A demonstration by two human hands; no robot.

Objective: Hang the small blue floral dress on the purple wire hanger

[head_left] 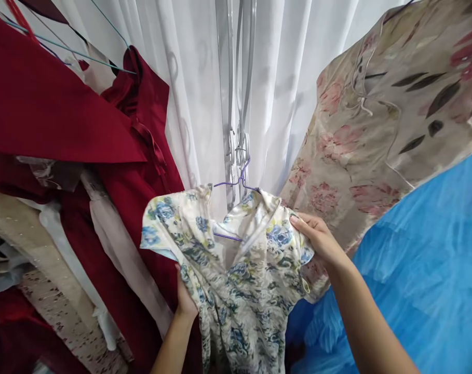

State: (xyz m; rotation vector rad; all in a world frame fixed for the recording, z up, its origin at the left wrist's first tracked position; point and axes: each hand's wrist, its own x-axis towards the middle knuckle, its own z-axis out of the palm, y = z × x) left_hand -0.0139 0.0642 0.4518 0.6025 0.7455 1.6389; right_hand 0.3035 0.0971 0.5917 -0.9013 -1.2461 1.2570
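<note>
A floral dress point(239, 280) with blue flowers and short sleeves hangs in the middle on a purple wire hanger point(242, 179). The hanger's hook is up at a metal rack point(239, 148) in front of the white curtain. My right hand point(317, 236) pinches the dress at its right sleeve and shoulder, thumb on the front. At the dress's left side, below the sleeve, my left hand point(186, 296) is against the fabric, its fingers mostly hidden behind the dress.
Dark red garments point(64, 104) hang on the left, with beige and white clothes point(49, 249) below. To the right hangs a beige dress with pink flowers point(337, 145), above blue tulle point(422, 259). A white curtain point(197, 78) forms the back.
</note>
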